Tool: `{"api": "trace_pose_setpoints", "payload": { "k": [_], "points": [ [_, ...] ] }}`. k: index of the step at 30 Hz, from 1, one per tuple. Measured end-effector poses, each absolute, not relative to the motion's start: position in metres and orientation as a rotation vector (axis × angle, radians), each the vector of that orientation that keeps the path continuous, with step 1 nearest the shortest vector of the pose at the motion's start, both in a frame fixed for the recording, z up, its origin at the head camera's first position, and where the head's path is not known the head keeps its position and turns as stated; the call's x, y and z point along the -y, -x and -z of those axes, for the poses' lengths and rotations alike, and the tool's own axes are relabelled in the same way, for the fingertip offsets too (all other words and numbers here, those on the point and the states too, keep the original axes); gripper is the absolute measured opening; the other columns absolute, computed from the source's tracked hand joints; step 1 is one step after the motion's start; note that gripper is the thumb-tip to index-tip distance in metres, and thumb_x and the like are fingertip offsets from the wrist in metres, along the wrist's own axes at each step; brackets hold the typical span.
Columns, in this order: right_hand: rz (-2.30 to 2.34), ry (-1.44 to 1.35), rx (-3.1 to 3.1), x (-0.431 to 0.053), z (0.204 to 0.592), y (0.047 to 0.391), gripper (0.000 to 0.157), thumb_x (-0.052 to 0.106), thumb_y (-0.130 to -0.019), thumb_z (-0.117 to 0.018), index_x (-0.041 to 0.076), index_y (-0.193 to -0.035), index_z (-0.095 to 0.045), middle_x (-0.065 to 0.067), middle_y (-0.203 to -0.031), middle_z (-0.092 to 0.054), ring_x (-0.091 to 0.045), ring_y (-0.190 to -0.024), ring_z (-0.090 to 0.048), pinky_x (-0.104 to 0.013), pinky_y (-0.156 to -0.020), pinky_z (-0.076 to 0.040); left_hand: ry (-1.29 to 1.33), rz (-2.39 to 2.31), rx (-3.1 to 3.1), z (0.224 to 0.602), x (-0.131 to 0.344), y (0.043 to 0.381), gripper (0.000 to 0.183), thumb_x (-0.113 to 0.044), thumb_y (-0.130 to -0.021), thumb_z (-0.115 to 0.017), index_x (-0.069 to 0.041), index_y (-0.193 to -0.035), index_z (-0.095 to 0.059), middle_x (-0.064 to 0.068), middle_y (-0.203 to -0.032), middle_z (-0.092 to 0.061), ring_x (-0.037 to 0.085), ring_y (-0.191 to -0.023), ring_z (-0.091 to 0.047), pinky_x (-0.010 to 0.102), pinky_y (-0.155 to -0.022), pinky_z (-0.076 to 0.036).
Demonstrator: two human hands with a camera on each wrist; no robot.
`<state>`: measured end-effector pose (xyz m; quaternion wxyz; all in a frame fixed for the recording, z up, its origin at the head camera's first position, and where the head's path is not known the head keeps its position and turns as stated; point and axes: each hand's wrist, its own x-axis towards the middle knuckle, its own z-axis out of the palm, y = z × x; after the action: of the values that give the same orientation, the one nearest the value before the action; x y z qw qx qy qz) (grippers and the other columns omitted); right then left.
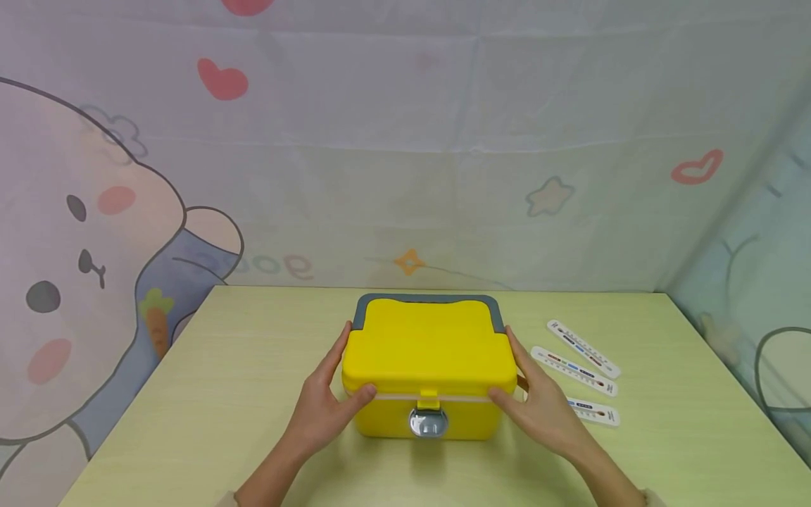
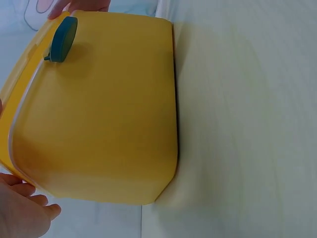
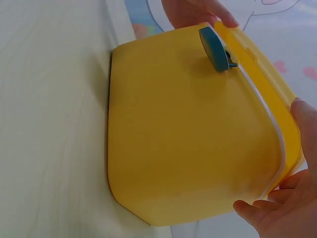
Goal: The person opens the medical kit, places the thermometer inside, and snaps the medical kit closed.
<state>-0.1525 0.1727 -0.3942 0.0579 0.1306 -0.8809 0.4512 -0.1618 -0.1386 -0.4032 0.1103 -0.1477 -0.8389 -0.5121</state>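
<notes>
"Head view: where do we find the yellow box [image 1: 431, 373]?"

"We see it at the lower centre of the frame, upright on the pale tabletop [image 1: 253, 394], its lid [image 1: 431, 341] on top. A grey handle [image 1: 431, 298] lies along the lid's far edge, and a round clasp [image 1: 429, 422] sits at the front."

"And each grip?"

"Both are holding the box. The left hand [image 1: 324, 405] has the lid's left side, thumb at the front edge; the right hand [image 1: 548, 405] mirrors it on the right. In the wrist views we see fingers bent around the lid's lower rim."

"What else do we notice?"

"Right of centre, near the right hand, lie three white strips printed with scales: an upper strip [image 1: 583, 348], a middle strip [image 1: 573, 370] and a lower strip [image 1: 593, 412], which the right hand partly hides. Behind the tabletop hangs a printed cloth [image 1: 355, 91], filling the upper frame."
</notes>
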Motion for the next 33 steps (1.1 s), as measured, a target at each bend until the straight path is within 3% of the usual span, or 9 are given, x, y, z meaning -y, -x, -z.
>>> {"api": "trace_pose_setpoints", "payload": {
  "k": [12, 22, 33],
  "points": [
    [-1.336, -0.481, 2.631, -0.178, 0.383, 0.158, 0.073, 0.028, -0.090, -0.059, 0.017, -0.149, -0.017, -0.010, -0.151, -0.024, -0.032, -0.133, -0.032, -0.045, -0.098, -0.040, 0.443, 1.494, 2.470, 0.391, 0.141, 0.164, 0.080, -0.030, -0.081, -0.070, -0.034, -0.146, -0.023, -0.004, -0.147, -0.032, 0.025, -0.136, -0.029, 0.057, -0.105, -0.024],
    [-1.347, -0.568, 2.591, -0.185, 0.373, 0.164, 0.057, 0.023, -0.097, -0.047, 0.013, -0.147, -0.021, -0.012, -0.147, -0.031, -0.032, -0.126, -0.043, -0.042, -0.094, -0.043, 0.496, 1.499, 2.448, 0.384, 0.144, 0.172, 0.080, -0.026, -0.081, -0.070, -0.032, -0.146, -0.024, -0.002, -0.147, -0.034, 0.024, -0.135, -0.031, 0.058, -0.105, -0.025],
    [-1.351, -0.648, 2.529, -0.191, 0.365, 0.173, 0.052, 0.023, -0.099, -0.042, 0.015, -0.147, -0.024, -0.013, -0.145, -0.035, -0.037, -0.128, -0.039, -0.054, -0.092, -0.042, 0.557, 1.554, 2.388, 0.377, 0.146, 0.183, 0.077, -0.017, -0.083, -0.069, -0.029, -0.145, -0.027, -0.004, -0.144, -0.039, 0.020, -0.135, -0.033, 0.053, -0.107, -0.024]
  ]
}}
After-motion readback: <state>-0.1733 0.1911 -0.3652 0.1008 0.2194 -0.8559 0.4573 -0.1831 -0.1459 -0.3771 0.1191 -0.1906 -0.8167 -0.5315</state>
